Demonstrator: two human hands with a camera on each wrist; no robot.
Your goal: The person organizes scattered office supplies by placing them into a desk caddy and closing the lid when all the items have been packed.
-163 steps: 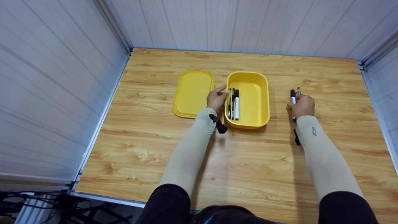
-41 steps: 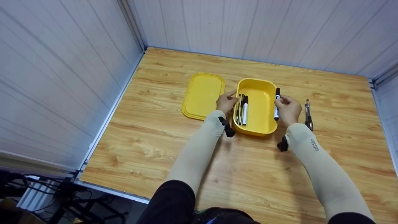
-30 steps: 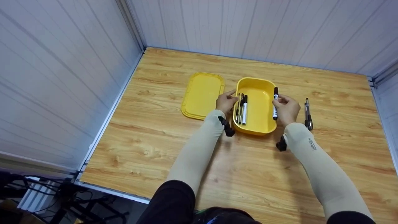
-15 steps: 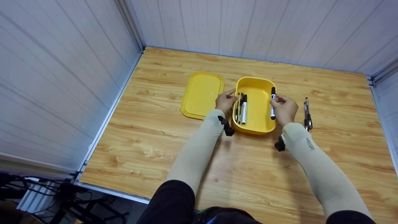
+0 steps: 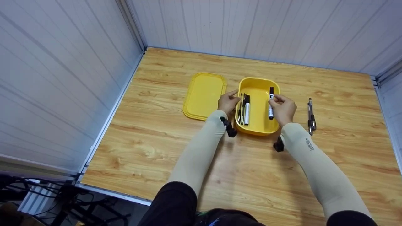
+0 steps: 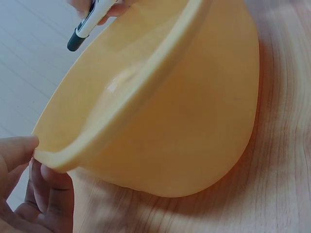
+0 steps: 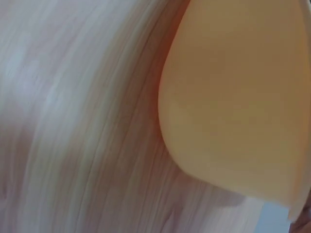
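Observation:
My left hand pinches the left rim of a yellow plastic box; the left wrist view shows thumb and fingers on either side of the rim. Between thumb and fingers of my right hand is a whiteboard marker, white with black ends, held over the right part of the box. Inside the box, along its left wall, lie another white marker with a black cap and slim dark pens. The right wrist view shows mostly the box's outer wall.
A flat yellow lid lies left of the box on the wood-grain table. Two dark pens lie side by side to the right of my right hand. Pale panels enclose the back and sides.
My right hand has lifted the marker off the table on the right and brought it leftward over the box. The two pens beside it stayed behind. My left hand keeps its place on the rim.

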